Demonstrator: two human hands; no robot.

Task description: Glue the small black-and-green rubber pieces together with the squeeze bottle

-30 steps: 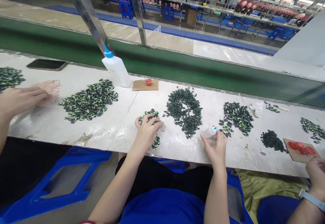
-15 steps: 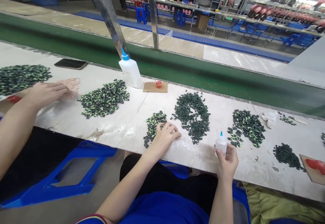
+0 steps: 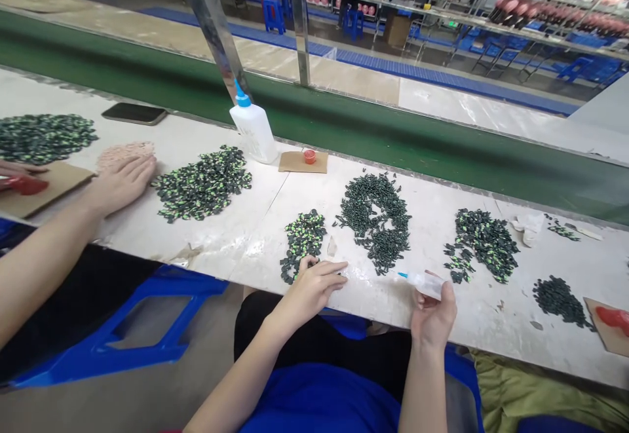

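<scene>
In my right hand [image 3: 435,312] is a small white squeeze bottle [image 3: 426,283], tilted over so its blue tip points left. My left hand [image 3: 314,285] is low over the bench edge, its fingers drawn together with the tips toward the bottle. Something small and dark seems to be between those fingertips, too small to name. Just behind that hand lies a pile of small black-and-green pieces [image 3: 305,233]. A pile of dark green pieces [image 3: 376,207] spreads between and beyond my hands. More black-and-green pieces [image 3: 486,243] lie right of the bottle.
A large white bottle [image 3: 254,131] with a blue nozzle stands at the back, beside cardboard [image 3: 289,162] bearing a red cup [image 3: 309,156]. At left, a co-worker's hand [image 3: 122,184] rests by pinkish pieces [image 3: 115,152]. A phone [image 3: 135,113] lies behind. A metal post [image 3: 211,27] rises beyond.
My right hand has tipped the small bottle from upright to nearly level, tip leftward. My left hand has drawn back slightly from the pile. The co-worker's hand has shifted right.
</scene>
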